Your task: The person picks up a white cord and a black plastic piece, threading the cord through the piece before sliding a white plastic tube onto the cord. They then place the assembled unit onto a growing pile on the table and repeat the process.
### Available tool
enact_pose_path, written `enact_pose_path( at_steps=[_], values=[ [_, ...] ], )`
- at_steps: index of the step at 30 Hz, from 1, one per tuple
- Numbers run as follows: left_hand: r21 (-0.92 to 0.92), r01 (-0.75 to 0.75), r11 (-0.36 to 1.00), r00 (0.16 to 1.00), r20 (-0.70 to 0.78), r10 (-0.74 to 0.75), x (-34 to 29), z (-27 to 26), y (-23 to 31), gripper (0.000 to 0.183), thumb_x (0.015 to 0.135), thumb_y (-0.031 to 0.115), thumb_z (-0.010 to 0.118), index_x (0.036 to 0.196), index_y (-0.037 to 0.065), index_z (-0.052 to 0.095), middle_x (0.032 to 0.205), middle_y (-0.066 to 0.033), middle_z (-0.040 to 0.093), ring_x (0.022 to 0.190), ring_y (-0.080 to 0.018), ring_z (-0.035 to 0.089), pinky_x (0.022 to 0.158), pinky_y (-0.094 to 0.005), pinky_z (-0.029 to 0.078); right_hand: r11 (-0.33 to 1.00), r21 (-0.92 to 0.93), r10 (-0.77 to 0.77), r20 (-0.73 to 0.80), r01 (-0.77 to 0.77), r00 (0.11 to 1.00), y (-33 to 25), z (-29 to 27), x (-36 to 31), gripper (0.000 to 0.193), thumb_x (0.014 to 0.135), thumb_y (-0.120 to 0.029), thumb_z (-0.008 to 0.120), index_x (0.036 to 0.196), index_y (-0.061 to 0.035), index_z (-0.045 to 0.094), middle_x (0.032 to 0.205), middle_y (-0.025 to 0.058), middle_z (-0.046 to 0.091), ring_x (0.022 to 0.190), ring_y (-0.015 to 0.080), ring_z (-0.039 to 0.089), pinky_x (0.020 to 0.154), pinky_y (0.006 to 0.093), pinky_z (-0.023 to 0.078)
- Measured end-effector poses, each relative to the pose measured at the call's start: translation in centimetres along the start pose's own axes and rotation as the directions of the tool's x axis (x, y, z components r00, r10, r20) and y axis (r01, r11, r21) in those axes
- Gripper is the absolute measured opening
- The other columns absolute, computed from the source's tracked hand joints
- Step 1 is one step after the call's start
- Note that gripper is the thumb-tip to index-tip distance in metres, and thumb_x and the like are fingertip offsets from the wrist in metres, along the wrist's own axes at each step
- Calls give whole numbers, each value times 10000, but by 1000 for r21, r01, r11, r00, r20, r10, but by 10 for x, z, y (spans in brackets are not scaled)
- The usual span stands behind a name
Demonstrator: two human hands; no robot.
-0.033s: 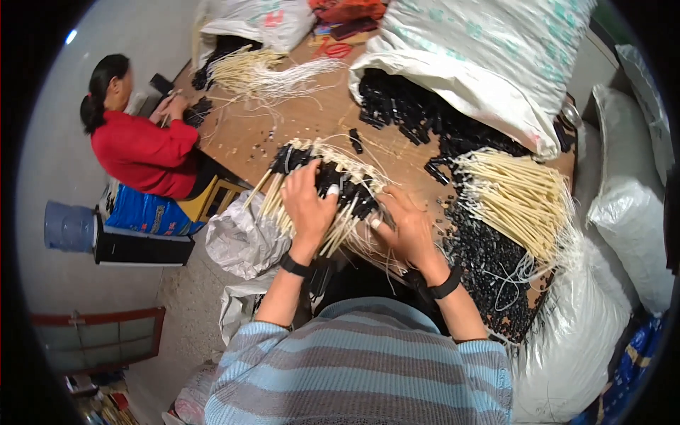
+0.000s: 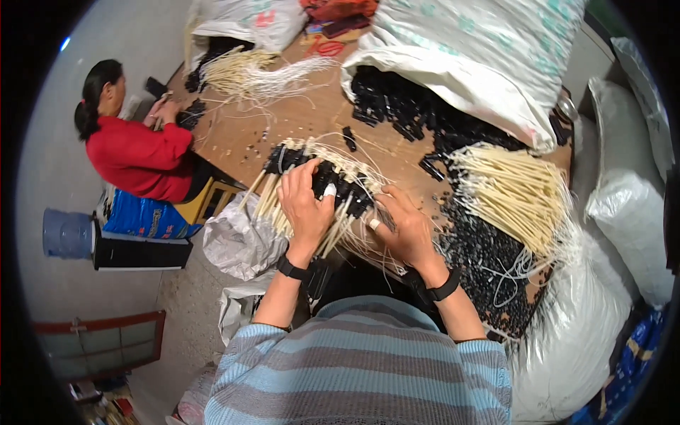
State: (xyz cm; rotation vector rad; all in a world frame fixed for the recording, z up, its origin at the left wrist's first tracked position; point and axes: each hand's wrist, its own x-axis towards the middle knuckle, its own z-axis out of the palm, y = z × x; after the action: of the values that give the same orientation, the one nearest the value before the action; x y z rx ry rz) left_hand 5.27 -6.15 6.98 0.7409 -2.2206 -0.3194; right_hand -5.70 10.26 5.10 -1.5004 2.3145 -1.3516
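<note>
View shifted slightly. My left hand, right hand at slim cream rods with glossy black tubes; grip hidden, can't tell. Likely light, stiff; hold tubes.

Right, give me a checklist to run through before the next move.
1. Left hand on the black-and-cream rod bundle: ok.
2. Right hand at that bundle's right end: ok.
3. Firm grip: cannot tell; contact is partly hidden.
4. White thumb wraps on both hands: ok.
5. Loose strands clear of the right hand: not ok, several trail beside it.
6. Red-handled scissors away from the hands: ok, across the table.
</note>
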Motion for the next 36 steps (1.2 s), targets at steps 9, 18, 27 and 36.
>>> enact_pose_path(
  at_steps=[9, 18, 27, 36],
  values=[
    [-414, -314, 855, 770, 416, 484, 26, 130, 75, 359, 758, 51, 576, 1108, 67, 648, 1023, -172, 657, 960, -379, 609, 865, -445, 492, 896, -253, 282, -312, -365, 907, 80, -78, -77, 191, 789, -121, 711, 969, -61, 691, 806, 132, 673, 695, 299, 646, 621, 360, 505],
    [-284, -240, 929, 658, 656, 370, 4, 154, 79, 331, 728, 63, 642, 1059, 69, 652, 912, -185, 658, 835, -376, 625, 755, -450, 502, 596, -642, 270, -405, -482, 874, 107, -147, -112, 117, 704, -12, 681, 800, -36, 619, 797, 130, 566, 671, 338, 591, 556, 412, 458],
    [-572, 492, 656, 519, 798, 306, -24, 103, 69, 416, 801, -101, 432, 1175, 19, 571, 911, -6, 601, 824, -86, 574, 722, -228, 474, 856, -502, 33, -183, -122, 983, 88, -148, -93, 116, 789, -59, 666, 887, -70, 607, 763, 110, 564, 659, 302, 563, 589, 377, 443],
    [-688, 115, 716, 620, 613, 490, -26, 96, 60, 535, 723, -132, 424, 1190, 50, 613, 1010, -133, 651, 931, -266, 637, 839, -315, 489, 952, -304, 52, 82, -25, 995, 54, -117, -90, 224, 809, -59, 650, 1031, -82, 664, 674, 102, 510, 580, 268, 561, 528, 367, 430]
  ],
)
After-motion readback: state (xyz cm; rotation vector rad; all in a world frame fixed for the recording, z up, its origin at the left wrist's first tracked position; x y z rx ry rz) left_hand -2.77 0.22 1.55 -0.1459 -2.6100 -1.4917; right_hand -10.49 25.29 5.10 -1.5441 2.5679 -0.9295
